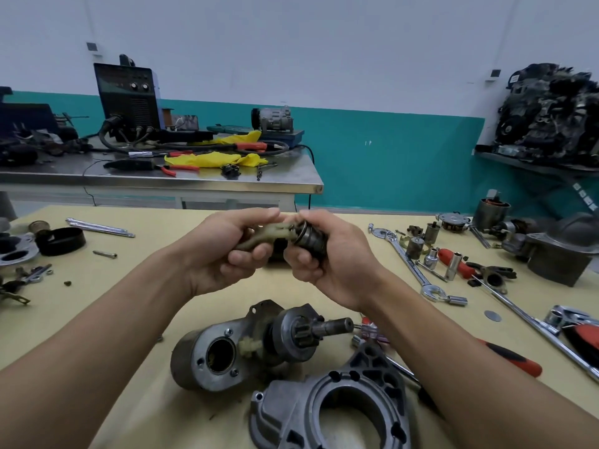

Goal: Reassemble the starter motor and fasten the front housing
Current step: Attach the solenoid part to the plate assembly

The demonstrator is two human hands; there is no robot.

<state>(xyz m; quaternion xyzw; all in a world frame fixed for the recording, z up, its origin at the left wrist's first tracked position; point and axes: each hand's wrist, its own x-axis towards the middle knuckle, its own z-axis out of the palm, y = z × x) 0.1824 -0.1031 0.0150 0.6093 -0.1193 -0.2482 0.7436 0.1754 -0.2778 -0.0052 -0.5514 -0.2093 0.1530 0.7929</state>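
Above the table's middle, my left hand (223, 251) grips a greasy tan shift fork (263, 238). My right hand (327, 264) holds a dark cylindrical plunger (311, 239), its end meeting the fork's forked tip. Below my hands the starter motor body (223, 351) lies on its side on the yellow table (123, 306), its pinion gear and shaft (324, 328) pointing right. The grey aluminium front housing (337, 403) lies loose at the near edge, just in front of the motor.
Wrenches, sockets and a red-handled ratchet (453, 265) are spread at the right with another starter (560, 254). A red-handled tool (515, 358) lies under my right forearm. Long bolts (100, 227), a black ring (61, 241) and small parts sit at the left. A steel bench (162, 179) stands behind.
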